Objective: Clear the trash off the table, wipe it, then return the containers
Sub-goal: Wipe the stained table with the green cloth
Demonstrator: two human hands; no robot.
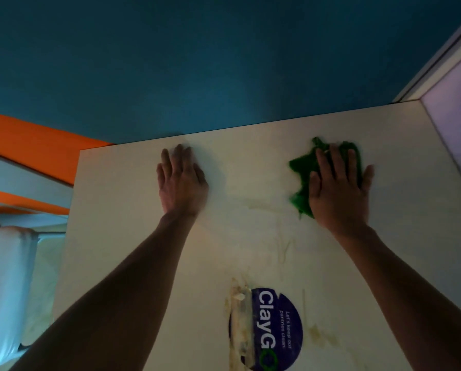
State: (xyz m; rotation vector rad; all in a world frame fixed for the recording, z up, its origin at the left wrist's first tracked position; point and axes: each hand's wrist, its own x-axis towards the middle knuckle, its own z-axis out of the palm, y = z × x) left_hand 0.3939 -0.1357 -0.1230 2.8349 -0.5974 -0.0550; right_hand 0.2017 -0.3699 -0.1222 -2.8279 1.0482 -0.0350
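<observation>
Toward the left, the left hand point(181, 180) lies flat with straight fingers on the table point(133, 199), gripping nothing, close to the far edge; if it slips while bracing, it could slide off. Further right, the right hand point(336, 183) presses a green cloth point(301, 167) down under flat fingers. Yellowish smears and a torn round sticker point(280, 328) lie nearer the person; rubbing may lift the sticker's ragged edge. Open tabletop runs rightward to a wall point(454, 135).
</observation>
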